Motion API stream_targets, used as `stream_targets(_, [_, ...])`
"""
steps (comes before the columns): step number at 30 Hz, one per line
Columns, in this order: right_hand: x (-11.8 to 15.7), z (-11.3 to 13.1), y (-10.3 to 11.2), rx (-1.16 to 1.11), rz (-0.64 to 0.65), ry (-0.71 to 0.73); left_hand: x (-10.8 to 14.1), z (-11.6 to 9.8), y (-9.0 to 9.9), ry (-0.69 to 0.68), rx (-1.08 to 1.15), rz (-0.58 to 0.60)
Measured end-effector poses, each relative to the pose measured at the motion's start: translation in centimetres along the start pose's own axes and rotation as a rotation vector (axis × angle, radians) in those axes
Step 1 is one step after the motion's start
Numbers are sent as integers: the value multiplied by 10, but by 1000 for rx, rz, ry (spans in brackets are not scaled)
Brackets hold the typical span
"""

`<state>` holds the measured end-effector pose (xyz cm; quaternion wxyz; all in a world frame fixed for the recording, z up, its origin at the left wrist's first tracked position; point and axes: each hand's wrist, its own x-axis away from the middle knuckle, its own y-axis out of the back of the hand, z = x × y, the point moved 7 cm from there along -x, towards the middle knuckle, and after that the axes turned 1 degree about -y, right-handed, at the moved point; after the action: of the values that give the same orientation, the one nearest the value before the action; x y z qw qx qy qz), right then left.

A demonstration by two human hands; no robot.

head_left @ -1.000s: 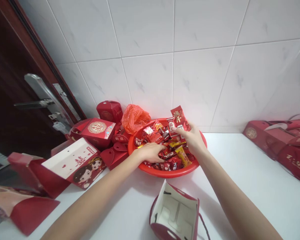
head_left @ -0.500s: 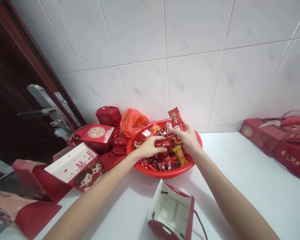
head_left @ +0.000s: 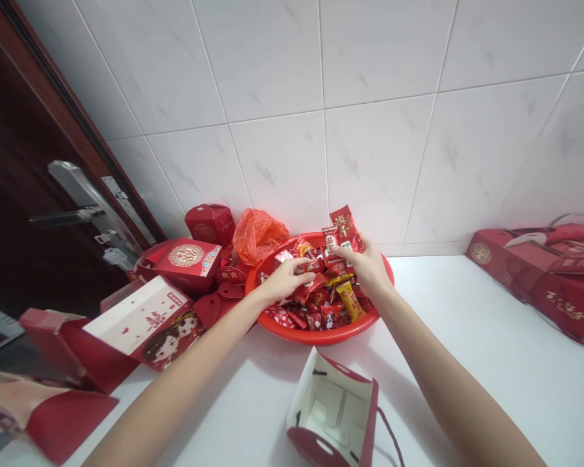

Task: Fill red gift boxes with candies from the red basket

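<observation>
A red plastic basket [head_left: 316, 336] stands against the wall, filled with wrapped candies [head_left: 331, 316], mostly red with a few yellow. My right hand [head_left: 368, 264] is closed on several red candy packets [head_left: 343, 224] above the basket's right side. Inside the basket on the left, my left hand [head_left: 286, 280] has its thumb and fingers bent around a red-wrapped candy [head_left: 309, 287]. In front of the basket, an open gift box [head_left: 338, 408] with a white inside and a dark red cord faces up; its inside shows nothing in it.
Several red gift boxes [head_left: 187, 259] and an orange-red plastic bag [head_left: 257, 235] crowd the left side, near a dark door with a metal handle [head_left: 85, 201]. More red boxes [head_left: 540, 272] lie at the right. White tiles rise behind the white tabletop [head_left: 433, 311].
My left hand has drawn slightly left within the basket and its fingers have closed around a candy. The right hand keeps its packets and has barely moved.
</observation>
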<state>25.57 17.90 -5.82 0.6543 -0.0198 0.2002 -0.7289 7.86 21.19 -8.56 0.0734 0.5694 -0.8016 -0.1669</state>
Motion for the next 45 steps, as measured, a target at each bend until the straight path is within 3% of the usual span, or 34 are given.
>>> stream_targets(11, [1, 3, -2, 56, 17, -11, 6, -6, 2, -18, 89, -12])
stream_targets(24, [3, 0, -7, 92, 103, -53, 9, -23, 24, -208, 240, -315])
stream_targets(39, [13, 3, -18, 224, 219, -158, 10, -24, 12, -137, 349, -198])
stream_targets(45, [10, -2, -17, 181, 227, -146, 13, -32, 6, -193, 312, -91])
